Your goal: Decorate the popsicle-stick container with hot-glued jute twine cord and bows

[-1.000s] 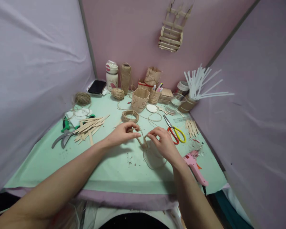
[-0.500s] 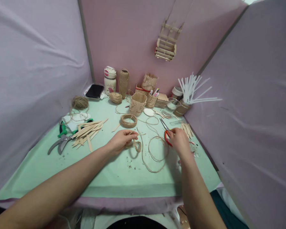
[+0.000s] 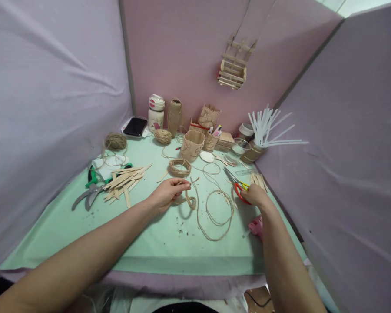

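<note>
In front of the twine coil, the left grip pinched a looped cord; to the right of that same coil, the right grip was closed on the scissors.

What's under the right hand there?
Scissors: the blades, much of the red handle and a bit of the yellow handle show beyond the right hand. The hand hides the rest; anything else beneath cannot be seen.

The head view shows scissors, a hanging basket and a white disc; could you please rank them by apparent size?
1. Hanging basket
2. Scissors, partly hidden by the right hand
3. White disc
</note>
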Demonstrator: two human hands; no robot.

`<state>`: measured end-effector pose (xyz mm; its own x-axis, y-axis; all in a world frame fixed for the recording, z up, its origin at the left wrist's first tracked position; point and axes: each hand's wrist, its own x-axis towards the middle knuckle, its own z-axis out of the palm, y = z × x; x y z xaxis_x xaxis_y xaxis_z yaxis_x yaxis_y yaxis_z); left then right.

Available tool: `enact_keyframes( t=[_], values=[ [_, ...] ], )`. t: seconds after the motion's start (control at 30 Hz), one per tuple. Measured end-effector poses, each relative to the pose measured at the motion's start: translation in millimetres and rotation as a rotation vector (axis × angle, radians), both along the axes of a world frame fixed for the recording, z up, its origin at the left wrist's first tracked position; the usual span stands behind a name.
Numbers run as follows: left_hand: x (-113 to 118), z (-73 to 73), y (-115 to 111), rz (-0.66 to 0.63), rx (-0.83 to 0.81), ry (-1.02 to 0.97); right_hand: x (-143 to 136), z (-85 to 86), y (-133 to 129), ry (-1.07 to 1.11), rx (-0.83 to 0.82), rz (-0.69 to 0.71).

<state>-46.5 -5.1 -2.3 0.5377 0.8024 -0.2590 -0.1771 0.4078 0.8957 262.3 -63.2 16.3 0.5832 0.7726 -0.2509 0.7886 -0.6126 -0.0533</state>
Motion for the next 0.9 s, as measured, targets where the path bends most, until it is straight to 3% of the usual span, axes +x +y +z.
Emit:
enact_keyframes(
  t=[0.13,0.2,0.27,0.37,0.5,0.9],
  values=[
    [1,-2.5,2,0.090,-0.021,-0.044,-17,11.1,-29,-0.002,0.186,-0.070],
    [1,-3.0,2,0.114,-0.017,-0.067,-38,14.0,-49,0.156,0.387,-0.086],
    [1,-2.3,1,0.124,-0.024,-0.076,-66,14.8,-69,0.422,0.448,0.004],
    [2,0.4,-1,0.132,-0.020,-0.090,-106,14.0,-93,0.727,0.397,0.177],
    [1,4.1,-3,0.128,0.011,-0.099,-138,12.3,-103,0.825,0.263,0.294],
    [-2,7.3,-6,-0.026,0.055,-0.026,-158,18.3,-89,0.881,0.264,0.325]
  ],
)
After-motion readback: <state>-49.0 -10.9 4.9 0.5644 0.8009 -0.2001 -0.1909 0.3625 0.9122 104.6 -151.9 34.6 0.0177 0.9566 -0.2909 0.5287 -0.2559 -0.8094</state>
